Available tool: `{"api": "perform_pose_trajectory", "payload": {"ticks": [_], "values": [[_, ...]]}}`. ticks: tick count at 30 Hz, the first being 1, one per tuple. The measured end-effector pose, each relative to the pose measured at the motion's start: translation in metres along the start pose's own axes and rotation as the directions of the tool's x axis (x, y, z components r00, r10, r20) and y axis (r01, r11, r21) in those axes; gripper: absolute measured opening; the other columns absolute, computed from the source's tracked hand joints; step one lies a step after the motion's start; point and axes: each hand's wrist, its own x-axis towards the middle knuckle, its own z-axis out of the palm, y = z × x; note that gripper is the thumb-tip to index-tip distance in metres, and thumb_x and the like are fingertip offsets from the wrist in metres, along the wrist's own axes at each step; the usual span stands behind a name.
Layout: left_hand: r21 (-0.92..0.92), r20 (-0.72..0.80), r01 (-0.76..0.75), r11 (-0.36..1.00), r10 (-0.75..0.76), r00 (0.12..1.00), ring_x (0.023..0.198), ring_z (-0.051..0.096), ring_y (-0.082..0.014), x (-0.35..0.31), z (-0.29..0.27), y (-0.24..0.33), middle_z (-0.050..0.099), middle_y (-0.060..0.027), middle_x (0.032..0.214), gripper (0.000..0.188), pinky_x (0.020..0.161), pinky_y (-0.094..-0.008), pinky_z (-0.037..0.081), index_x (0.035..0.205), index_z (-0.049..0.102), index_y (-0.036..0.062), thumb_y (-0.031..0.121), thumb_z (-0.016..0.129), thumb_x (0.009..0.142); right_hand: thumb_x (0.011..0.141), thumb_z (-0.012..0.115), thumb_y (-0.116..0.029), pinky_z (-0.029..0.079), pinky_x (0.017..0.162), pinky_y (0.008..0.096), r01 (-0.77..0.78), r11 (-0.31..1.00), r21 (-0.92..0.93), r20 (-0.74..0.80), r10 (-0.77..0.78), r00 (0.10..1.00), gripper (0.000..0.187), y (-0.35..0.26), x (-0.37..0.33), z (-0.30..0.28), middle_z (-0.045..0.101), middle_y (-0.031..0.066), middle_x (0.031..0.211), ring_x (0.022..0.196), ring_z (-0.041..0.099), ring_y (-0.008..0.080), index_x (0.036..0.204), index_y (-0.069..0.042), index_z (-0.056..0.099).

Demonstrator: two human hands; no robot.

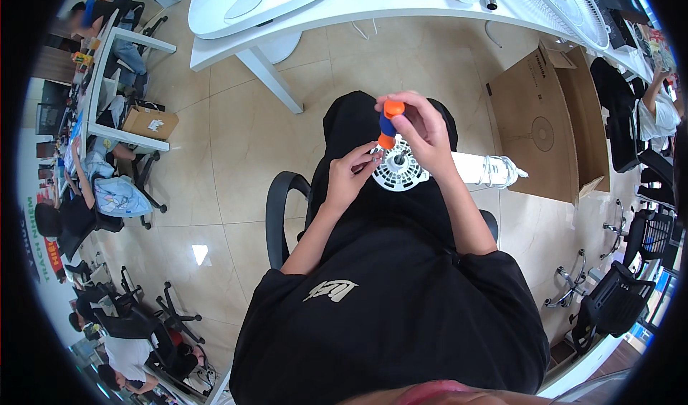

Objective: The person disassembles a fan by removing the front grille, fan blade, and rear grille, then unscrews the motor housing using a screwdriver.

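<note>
A screwdriver [388, 124] with an orange and blue handle is held by my right hand [424, 129], fingers wrapped round its upper end. It points down toward the left rim of a white, round, slotted fan motor housing [403, 182], which rests on my lap with a shaft at its middle. My left hand [349, 178] is at that rim, close to the screwdriver's lower end. Its thumb and fingers are pinched together, and what they hold is too small to make out. From the housing a white fan column [467, 167] extends to the right.
A bundled white cord [500, 171] lies at the column's right end. An open cardboard box [530, 122] stands on the floor to the right. Ahead is a white table [322, 20] with a fan grille [555, 7]. A chair armrest [276, 219] is at my left. Other people sit farther off.
</note>
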Motion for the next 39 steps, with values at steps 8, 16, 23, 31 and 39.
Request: {"api": "perform_pose_trajectory", "payload": {"ticks": [8, 16, 23, 31, 39], "values": [[-0.006, 0.039, 0.026, 1.000, -0.026, 0.999, 0.102, 0.073, -0.0187, 0.001, -0.003, 0.002, 0.076, -0.0145, 0.107, 0.034, 0.091, -0.0312, 0.059, 0.124, 0.067, -0.0046, -0.001, 0.072, 0.090, 0.099, 0.057, -0.008, 0.051, 0.094, 0.0323, 0.156, 0.928, -0.340, 0.057, -0.145, 0.988, 0.022, 0.008, -0.001, -0.010, 0.067, 0.0147, 0.123, 0.114, 0.064, 0.0205, 0.118, 0.000, 0.067], [-0.071, 0.028, -0.025, 0.997, 0.027, 0.999, 0.103, 0.073, -0.0184, 0.001, -0.002, -0.009, 0.076, -0.0153, 0.109, 0.034, 0.091, -0.0313, 0.059, 0.124, 0.067, -0.0048, -0.002, 0.071, 0.091, 0.099, 0.057, -0.009, 0.050, 0.093, 0.0311, 0.129, 0.978, -0.163, -0.029, -0.135, 0.990, 0.022, 0.000, 0.005, 0.000, 0.067, 0.0127, 0.118, 0.110, 0.064, 0.0211, 0.119, -0.004, 0.066], [-0.086, 0.027, -0.004, 0.996, 0.007, 1.000, 0.104, 0.072, -0.0194, 0.000, -0.002, -0.009, 0.075, -0.0161, 0.110, 0.034, 0.093, -0.0326, 0.059, 0.124, 0.067, -0.0052, -0.002, 0.070, 0.091, 0.098, 0.056, -0.012, 0.050, 0.087, 0.0302, -0.069, 0.987, 0.144, -0.103, 0.084, 0.991, 0.022, -0.004, 0.003, 0.010, 0.065, 0.0094, 0.105, 0.098, 0.064, 0.0210, 0.116, -0.006, 0.067], [-0.067, 0.022, 0.011, 0.998, -0.009, 1.000, 0.106, 0.072, -0.0204, 0.000, -0.002, -0.002, 0.075, -0.0158, 0.111, 0.033, 0.094, -0.0330, 0.059, 0.123, 0.067, -0.0056, -0.002, 0.071, 0.090, 0.087, 0.074, -0.010, 0.050, 0.086, 0.0312, 0.059, 0.929, -0.365, -0.045, -0.081, 0.996, 0.034, -0.008, 0.004, 0.000, 0.065, 0.0075, 0.101, 0.093, 0.064, 0.0208, 0.119, -0.005, 0.066], [-0.007, 0.024, -0.016, 1.000, 0.016, 1.000, 0.105, 0.072, -0.0198, 0.000, -0.002, -0.005, 0.076, -0.0144, 0.111, 0.033, 0.095, -0.0325, 0.058, 0.123, 0.068, -0.0043, -0.002, 0.071, 0.090, 0.087, 0.075, -0.009, 0.051, 0.089, 0.0345, 0.197, 0.923, -0.330, -0.024, -0.217, 0.976, 0.035, -0.005, -0.001, 0.008, 0.069, 0.0156, 0.108, 0.094, 0.064, 0.0218, 0.119, -0.003, 0.062]]}}
